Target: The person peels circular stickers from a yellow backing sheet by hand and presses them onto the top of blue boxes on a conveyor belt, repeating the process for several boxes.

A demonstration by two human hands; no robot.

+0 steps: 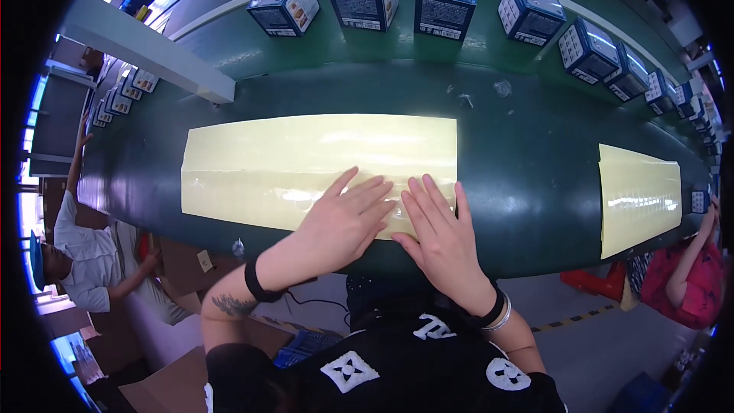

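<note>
A long, glossy, pale yellow sheet [252, 160] lies crosswise on the dark green work table in front of me. My left hand [340, 218] rests on its near right part, fingers stretched out and pointing up to the right. Beside it, my right hand [443, 229] lies flat over the sheet's right end with the fingers extended. The fingertips of the two hands come close together. Shiny, wrinkled reflections show on the sheet around the fingers. Neither hand grips anything; the part of the sheet beneath them is hidden.
Several blue boxes [446, 4] line the belt along the far side. Another yellow sheet stack [638, 203] lies at the right. A grey post [153, 50] rises at the left. Clear plastic scraps [501, 89] lie beyond my sheet. A person [84, 252] sits left, another [684, 275] right.
</note>
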